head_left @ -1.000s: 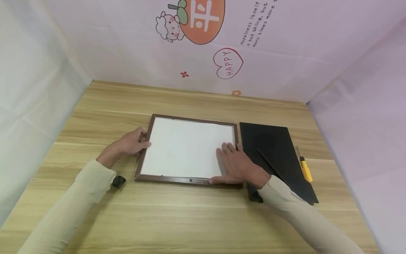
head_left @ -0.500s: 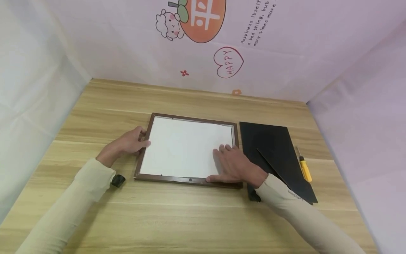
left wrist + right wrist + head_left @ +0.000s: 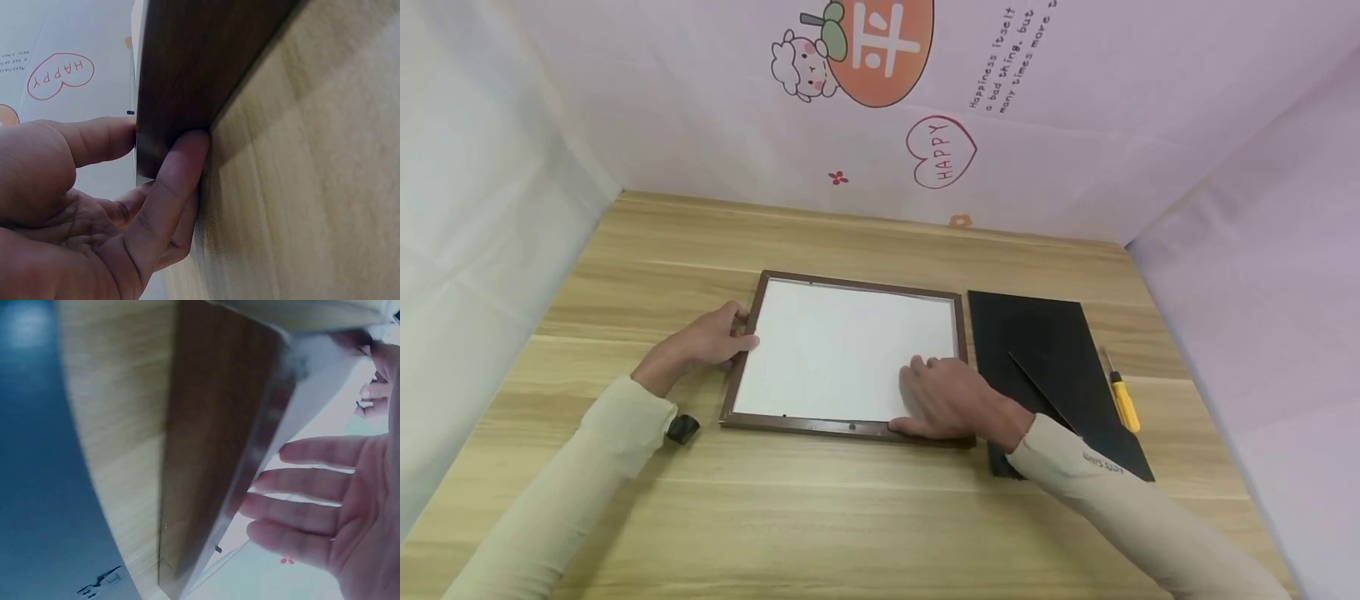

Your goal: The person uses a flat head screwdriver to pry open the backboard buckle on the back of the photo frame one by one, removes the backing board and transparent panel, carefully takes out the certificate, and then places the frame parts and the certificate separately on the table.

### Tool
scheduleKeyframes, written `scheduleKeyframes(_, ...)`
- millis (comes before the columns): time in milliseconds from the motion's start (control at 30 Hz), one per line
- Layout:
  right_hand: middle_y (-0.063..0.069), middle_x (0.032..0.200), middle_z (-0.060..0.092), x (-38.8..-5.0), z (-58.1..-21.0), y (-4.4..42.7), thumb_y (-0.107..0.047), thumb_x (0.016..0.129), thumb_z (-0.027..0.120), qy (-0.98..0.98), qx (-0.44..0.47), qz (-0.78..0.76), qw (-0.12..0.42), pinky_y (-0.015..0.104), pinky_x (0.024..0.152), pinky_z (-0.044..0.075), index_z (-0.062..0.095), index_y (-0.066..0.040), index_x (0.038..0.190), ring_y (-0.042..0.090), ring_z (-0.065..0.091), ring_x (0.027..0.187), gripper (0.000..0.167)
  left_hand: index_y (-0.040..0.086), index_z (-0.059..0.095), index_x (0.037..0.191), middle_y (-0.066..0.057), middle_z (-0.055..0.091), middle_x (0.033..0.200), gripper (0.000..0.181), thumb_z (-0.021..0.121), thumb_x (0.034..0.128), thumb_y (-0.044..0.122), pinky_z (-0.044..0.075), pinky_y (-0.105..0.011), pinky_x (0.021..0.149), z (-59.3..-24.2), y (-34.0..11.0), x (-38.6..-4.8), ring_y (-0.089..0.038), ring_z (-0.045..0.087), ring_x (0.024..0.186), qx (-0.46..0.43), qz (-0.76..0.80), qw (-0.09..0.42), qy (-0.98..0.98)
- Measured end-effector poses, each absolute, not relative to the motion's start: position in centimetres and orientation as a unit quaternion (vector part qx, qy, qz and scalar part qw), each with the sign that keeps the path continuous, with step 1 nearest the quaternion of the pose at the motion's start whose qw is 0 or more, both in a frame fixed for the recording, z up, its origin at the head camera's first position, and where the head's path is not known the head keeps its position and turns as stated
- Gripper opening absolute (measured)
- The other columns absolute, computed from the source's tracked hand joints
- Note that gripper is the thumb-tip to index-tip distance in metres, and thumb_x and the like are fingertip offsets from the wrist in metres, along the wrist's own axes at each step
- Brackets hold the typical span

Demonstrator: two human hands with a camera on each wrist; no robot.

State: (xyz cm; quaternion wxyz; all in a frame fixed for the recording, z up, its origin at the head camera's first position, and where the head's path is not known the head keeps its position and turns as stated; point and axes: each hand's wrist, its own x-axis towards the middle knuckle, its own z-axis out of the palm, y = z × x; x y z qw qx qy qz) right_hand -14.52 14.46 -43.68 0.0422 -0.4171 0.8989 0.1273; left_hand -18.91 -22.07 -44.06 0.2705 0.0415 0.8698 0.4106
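A brown picture frame [image 3: 816, 424] lies flat on the wooden table with a white sheet [image 3: 831, 350] filling its inside. At the frame's left side my left hand [image 3: 709, 336] grips the edge. The left wrist view shows its thumb [image 3: 103, 137] on the face and fingers against the outer side [image 3: 187, 69]. My right hand [image 3: 947, 398] rests on the sheet's near right corner, its thumb along the near rim. In the right wrist view the fingers [image 3: 300, 514] stretch out nearly straight over the sheet; the fingertips are close to the inner edge.
A black backing board [image 3: 1022, 321] with a slanting flap edge lies right of the frame, partly under the right sleeve [image 3: 1067, 462]. Beyond it is a screwdriver [image 3: 1123, 404] with a yellow handle. White fabric walls [image 3: 700, 125] enclose the table's back and sides.
My right hand's fingertips have drawn back toward the near side, away from the right rim. My left hand and the frame stay in place.
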Motion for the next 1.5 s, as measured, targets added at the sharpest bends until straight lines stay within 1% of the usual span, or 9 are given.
scheduleKeyframes(200, 0.001, 0.068, 0.048, -12.9, -44.4, 14.4, -0.039, 0.098, 0.053, 0.848, -0.495, 0.167, -0.084, 0.021, 0.044, 0.041, 0.054, -0.008, 0.082, 0.008, 0.041, 0.052, 0.035, -0.009, 0.027, 0.142, -0.023, 0.052, 0.114, 0.054, 0.051, 0.1025, 0.019, 0.056, -0.033, 0.078, -44.1, -22.1, -18.9, -0.026, 0.058, 0.096, 0.045, 0.413, 0.268, 0.869)
scheduleKeyframes(300, 0.001, 0.066, 0.047, -12.0, -44.7, 14.3, -0.024, 0.095, 0.06, 0.84, -0.497, 0.177, -0.125, 0.02, 0.045, 0.042, 0.054, -0.007, 0.083, 0.008, 0.044, 0.052, 0.022, -0.009, 0.026, 0.143, -0.023, 0.051, 0.114, 0.055, 0.05, 0.1025, 0.019, 0.057, -0.034, 0.079, -44.1, -22.2, -18.9, -0.027, 0.058, 0.097, 0.048, 0.41, 0.268, 0.871)
scheduleKeyframes(567, 0.005, 0.076, 0.064, -11.0, -44.2, 14.4, -0.004, 0.087, 0.071, 0.886, -0.45, 0.092, -0.066, 0.022, 0.047, 0.046, 0.059, -0.005, 0.093, 0.012, 0.062, 0.061, 0.014, -0.01, 0.023, 0.145, -0.029, 0.044, 0.126, 0.056, 0.047, 0.1037, 0.019, 0.057, -0.038, 0.084, -44.2, -22.3, -18.8, -0.031, 0.055, 0.105, 0.052, 0.415, 0.277, 0.865)
scheduleKeyframes(733, 0.005, 0.073, 0.067, -10.9, -43.7, 14.6, 0.0, 0.085, 0.073, 0.898, -0.435, 0.06, -0.038, 0.021, 0.047, 0.047, 0.06, -0.007, 0.092, 0.01, 0.061, 0.056, 0.016, -0.011, 0.022, 0.145, -0.032, 0.042, 0.13, 0.055, 0.045, 0.1043, 0.019, 0.057, -0.04, 0.086, -44.3, -22.2, -18.7, -0.034, 0.055, 0.109, 0.054, 0.42, 0.277, 0.862)
scheduleKeyframes(900, 0.0, 0.063, 0.061, -11.2, -42.9, 15.5, -0.001, 0.086, 0.071, 0.896, -0.44, -0.013, -0.067, 0.017, 0.044, 0.041, 0.06, -0.01, 0.086, 0.003, 0.05, 0.049, 0.014, -0.01, 0.023, 0.145, -0.034, 0.044, 0.131, 0.053, 0.043, 0.1047, 0.019, 0.057, -0.041, 0.087, -44.5, -22.1, -18.6, -0.036, 0.055, 0.112, 0.054, 0.418, 0.272, 0.865)
scheduleKeyframes(1033, -0.004, 0.063, 0.062, -11.8, -41.2, 16.2, -0.01, 0.089, 0.071, 0.898, -0.412, -0.118, -0.095, 0.015, 0.048, 0.045, 0.07, -0.008, 0.089, -0.003, 0.046, 0.05, 0.003, -0.01, 0.028, 0.142, -0.031, 0.049, 0.125, 0.049, 0.044, 0.104, 0.018, 0.055, -0.036, 0.081, -44.7, -22.1, -18.6, -0.034, 0.057, 0.106, 0.057, 0.411, 0.262, 0.872)
scheduleKeyframes(1200, -0.004, 0.063, 0.061, -12.7, -39.1, 17.0, -0.013, 0.091, 0.07, 0.909, -0.354, -0.201, -0.086, 0.016, 0.05, 0.043, 0.074, -0.007, 0.096, -0.002, 0.042, 0.052, 0.009, -0.009, 0.037, 0.129, -0.025, 0.051, 0.113, 0.035, 0.044, 0.1034, 0.013, 0.045, -0.03, 0.072, -44.7, -22.1, -18.4, -0.029, 0.051, 0.092, 0.065, 0.401, 0.237, 0.882)
scheduleKeyframes(1367, -0.001, 0.071, 0.068, -13.2, -38.4, 17.2, -0.011, 0.094, 0.066, 0.912, -0.337, -0.222, -0.073, 0.018, 0.051, 0.043, 0.073, -0.006, 0.1, 0.0, 0.044, 0.054, 0.011, -0.005, 0.038, 0.127, -0.03, 0.049, 0.128, 0.032, 0.042, 0.1058, 0.018, 0.045, -0.032, 0.077, -44.7, -22.1, -18.1, -0.032, 0.05, 0.101, 0.064, 0.407, 0.233, 0.881)
scheduleKeyframes(1500, 0.001, 0.077, 0.07, -13.4, -38.1, 17.0, -0.01, 0.094, 0.065, 0.918, -0.325, -0.218, -0.067, 0.018, 0.049, 0.041, 0.073, -0.005, 0.104, 0.002, 0.045, 0.055, 0.013, -0.003, 0.038, 0.129, -0.032, 0.046, 0.133, 0.032, 0.039, 0.1066, 0.019, 0.049, -0.032, 0.075, -45.0, -22.0, -18.0, -0.033, 0.052, 0.102, 0.052, 0.411, 0.235, 0.879)
